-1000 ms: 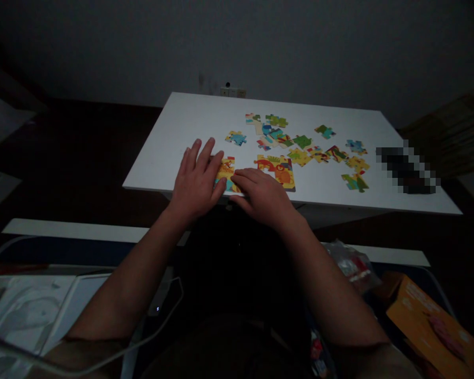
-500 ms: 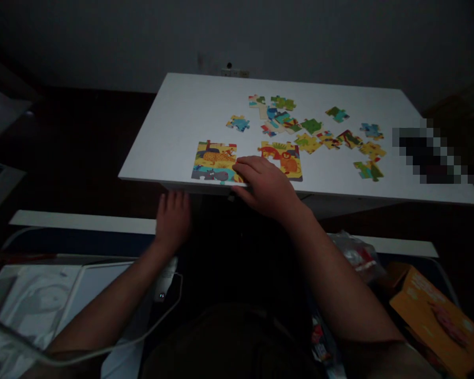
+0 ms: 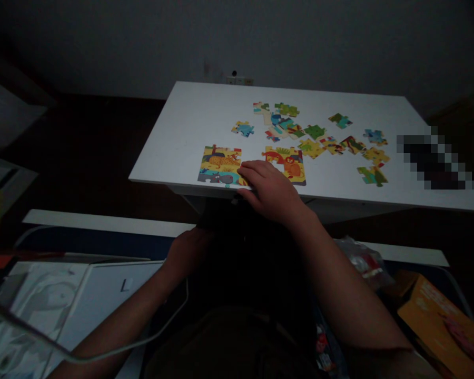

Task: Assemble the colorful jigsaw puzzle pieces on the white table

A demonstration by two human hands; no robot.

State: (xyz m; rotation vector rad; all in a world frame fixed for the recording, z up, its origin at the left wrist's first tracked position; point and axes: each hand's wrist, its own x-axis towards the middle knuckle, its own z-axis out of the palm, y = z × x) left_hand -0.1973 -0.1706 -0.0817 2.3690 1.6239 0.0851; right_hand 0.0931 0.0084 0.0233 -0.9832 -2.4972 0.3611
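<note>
My right hand (image 3: 274, 189) lies on the front edge of the table, over the middle of a partly joined jigsaw puzzle. Its fingers are stretched across the pieces and its thumb sits apart at the table edge; whatever lies under the palm is hidden. To the left of the fingers is the joined section with a leopard and a hippo (image 3: 220, 166). On the other side, a section with lions (image 3: 294, 163) is partly covered by the hand. Down at my dark lap, my left hand (image 3: 187, 250) rests with fingers extended, dimly visible and holding nothing that I can see.
Several loose puzzle pieces (image 3: 315, 131) are scattered over the white table (image 3: 174, 126). A pixelated dark object (image 3: 430, 160) lies at the right end. Beside me are an orange box (image 3: 444, 321), a clear plastic bag (image 3: 363, 260), an open white box (image 3: 102, 295) and a white cable (image 3: 138, 345).
My left hand has dropped from near the table's front edge down onto my lap. The right hand stays on the puzzle. The whole view has shifted slightly.
</note>
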